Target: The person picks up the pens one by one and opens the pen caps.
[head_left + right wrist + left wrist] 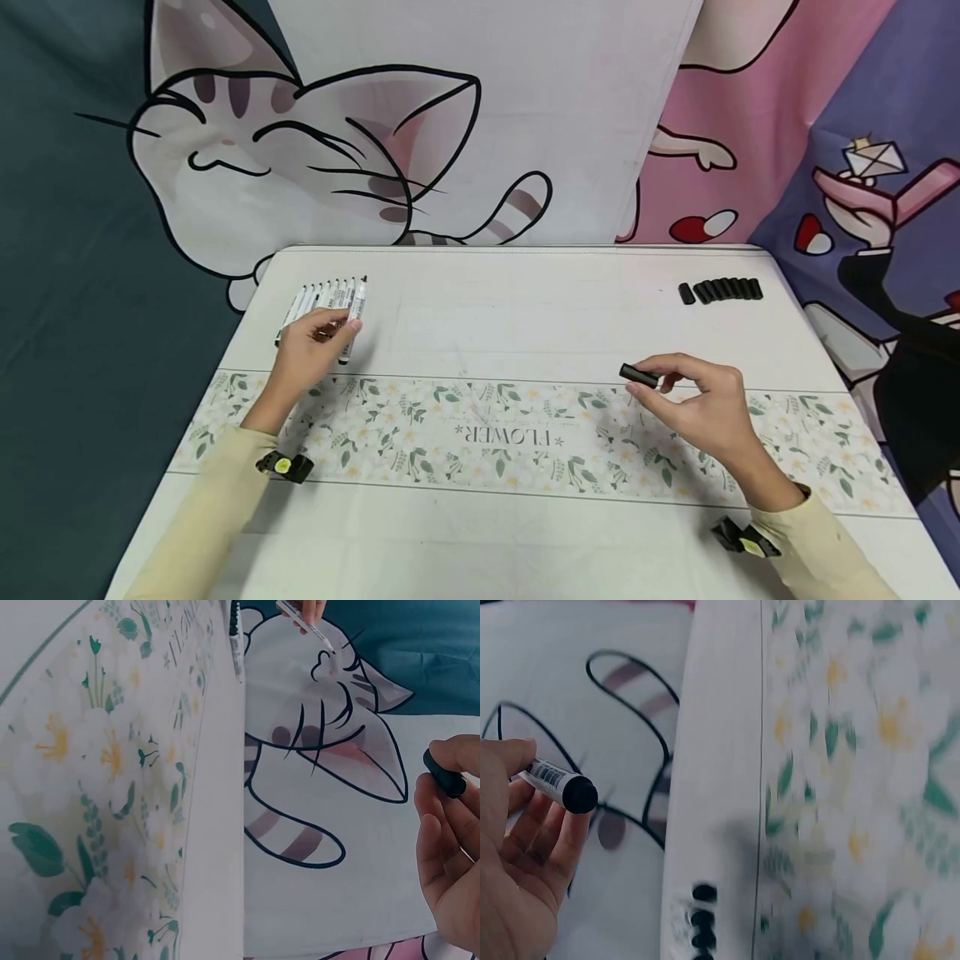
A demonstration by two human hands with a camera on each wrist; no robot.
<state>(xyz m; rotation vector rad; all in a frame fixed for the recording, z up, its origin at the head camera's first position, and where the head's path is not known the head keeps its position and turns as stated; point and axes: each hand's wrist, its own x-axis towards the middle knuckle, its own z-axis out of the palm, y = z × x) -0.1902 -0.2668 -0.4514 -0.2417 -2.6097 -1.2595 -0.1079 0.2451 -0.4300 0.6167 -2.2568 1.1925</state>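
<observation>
My left hand (pixel 311 346) pinches a white marker (pixel 357 310) between thumb and fingers, over the left side of the table. In the left wrist view the marker's black end (pixel 580 794) points toward the camera and a barcode shows on its barrel. Just left of it lies a row of several white markers (pixel 306 302), partly hidden by the hand. My right hand (pixel 701 404) holds a black marker cap (pixel 639 375) by thumb and fingertips above the floral band at right. The same cap (pixel 445 774) shows in the right wrist view, well apart from the marker.
A row of several black caps (pixel 731 289) lies at the table's back right, with one cap (pixel 686 293) slightly apart at its left end. Across the white table (pixel 480 325) runs a floral band (pixel 480 433). Behind hangs a cloth with a cartoon cat (pixel 225 179).
</observation>
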